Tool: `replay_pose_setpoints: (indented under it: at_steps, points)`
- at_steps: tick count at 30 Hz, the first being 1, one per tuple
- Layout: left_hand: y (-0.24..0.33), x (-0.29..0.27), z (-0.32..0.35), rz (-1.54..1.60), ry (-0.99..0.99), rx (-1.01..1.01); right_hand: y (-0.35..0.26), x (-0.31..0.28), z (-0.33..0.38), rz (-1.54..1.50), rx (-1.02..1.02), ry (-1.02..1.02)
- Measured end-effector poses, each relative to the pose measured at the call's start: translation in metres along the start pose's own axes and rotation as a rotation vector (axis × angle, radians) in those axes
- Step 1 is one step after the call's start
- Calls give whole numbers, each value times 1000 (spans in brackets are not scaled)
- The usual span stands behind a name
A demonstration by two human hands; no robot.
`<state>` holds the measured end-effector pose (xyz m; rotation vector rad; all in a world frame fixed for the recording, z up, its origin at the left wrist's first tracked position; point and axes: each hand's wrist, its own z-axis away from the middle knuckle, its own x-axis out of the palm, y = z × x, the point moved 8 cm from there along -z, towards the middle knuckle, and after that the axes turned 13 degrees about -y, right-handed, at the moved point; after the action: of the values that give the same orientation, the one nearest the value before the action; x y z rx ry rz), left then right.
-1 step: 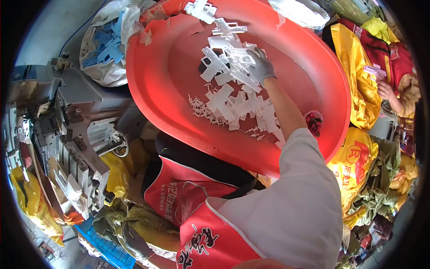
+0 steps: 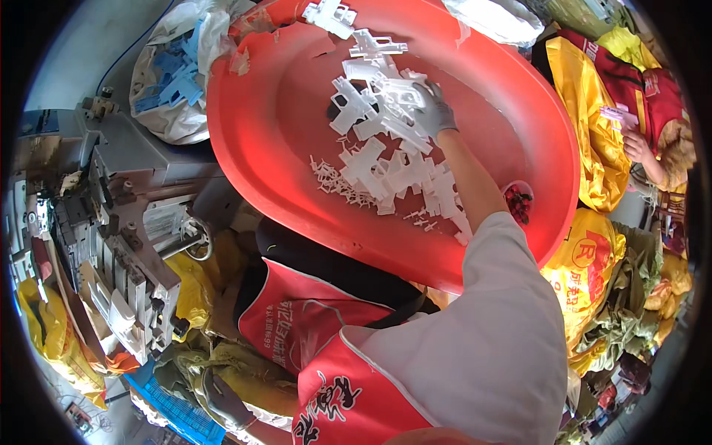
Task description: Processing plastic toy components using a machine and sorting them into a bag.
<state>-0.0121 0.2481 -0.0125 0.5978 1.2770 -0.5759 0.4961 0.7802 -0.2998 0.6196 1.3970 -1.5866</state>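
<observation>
Nothing has shifted since the earlier frame: the right hand (image 2: 432,110) is still stretched out over the pile of white plastic parts (image 2: 386,141) and the parts lie as they did.

That hand wears a grey glove and rests on the far end of the pile, fingers curled down onto the pieces; whether it actually grips one cannot be told. Its bare forearm runs back from the pile to a white sleeve (image 2: 489,334) at the near rim of the big red tub (image 2: 267,148).

The white parts, flat angular mouldings with thin sprue strips beside them, lie spread across the middle of the tub's floor, and a few more sit on its far rim. A small red cup of dark pieces (image 2: 518,202) sits inside the tub at its right edge.

The left hand (image 2: 222,400), in a dark glove, lies low below the tub, beside a red apron (image 2: 297,319); its grip cannot be told.

Left of the tub stands a grey metal machine (image 2: 126,222). Yellow sacks (image 2: 593,148) are heaped right of the tub.
</observation>
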Motion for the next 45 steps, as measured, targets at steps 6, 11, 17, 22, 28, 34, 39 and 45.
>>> replay_pose_setpoints:
  at_steps: [6,11,17,22,28,34,39,45]
  points:
    - [0,4,-10,-54,-14,54,129,-66,48,321,214,429]
    - [-6,16,-14,-30,-47,38,115,-76,69,399,413,250]
    - [23,8,-30,-19,-40,142,49,-27,9,205,282,-54]
    - [21,7,-26,-27,-23,100,72,-38,-14,421,385,-238]
    - [23,25,-25,25,-61,122,47,-97,-18,600,455,202]
    - [54,13,-43,0,-38,168,-51,-18,-129,408,119,-132]
    - [47,14,-39,22,-59,159,-18,19,-140,74,123,-202]
    - [38,43,-47,84,-119,159,-68,29,-19,76,-254,-236]
